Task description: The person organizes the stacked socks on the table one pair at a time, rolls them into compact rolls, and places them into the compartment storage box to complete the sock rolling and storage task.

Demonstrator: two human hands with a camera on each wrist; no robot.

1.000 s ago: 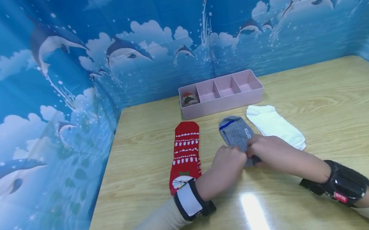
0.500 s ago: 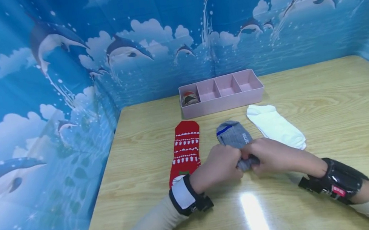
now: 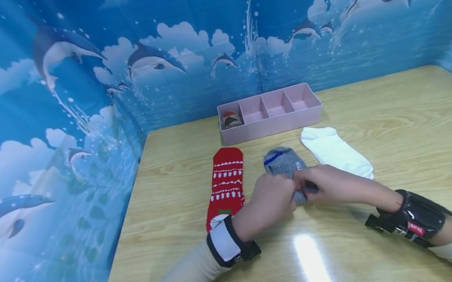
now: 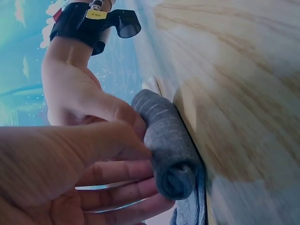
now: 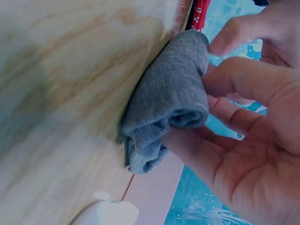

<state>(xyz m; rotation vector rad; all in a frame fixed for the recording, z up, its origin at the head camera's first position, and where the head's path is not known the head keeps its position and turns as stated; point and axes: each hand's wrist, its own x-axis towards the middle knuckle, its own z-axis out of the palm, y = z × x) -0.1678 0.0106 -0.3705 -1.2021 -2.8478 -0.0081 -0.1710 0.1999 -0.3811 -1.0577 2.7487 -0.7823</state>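
Note:
A grey sock (image 3: pixel 282 161) with a blue stripe lies on the table in front of me, its near end rolled up. In the left wrist view the roll (image 4: pixel 168 133) is a thick cylinder with a spiral end. My left hand (image 3: pixel 267 200) holds one end of it, thumb on the roll and fingers against its far side. At the other end my right hand (image 3: pixel 331 185) pinches the roll between thumb and fingers; the right wrist view shows loose folds at that end of the roll (image 5: pixel 171 84). Both hands sit close together and hide part of the sock.
Left of the grey sock lies a red patterned sock (image 3: pixel 229 178), partly under my left wrist. White socks (image 3: pixel 338 152) lie flat to the right. Behind stands a pink divided box (image 3: pixel 272 128), with a rolled patterned item (image 3: pixel 232 120) in its leftmost compartment.
Both hands have shifted slightly left with the sock, and its near end is rolled more visibly. Over the last half second they have barely moved.

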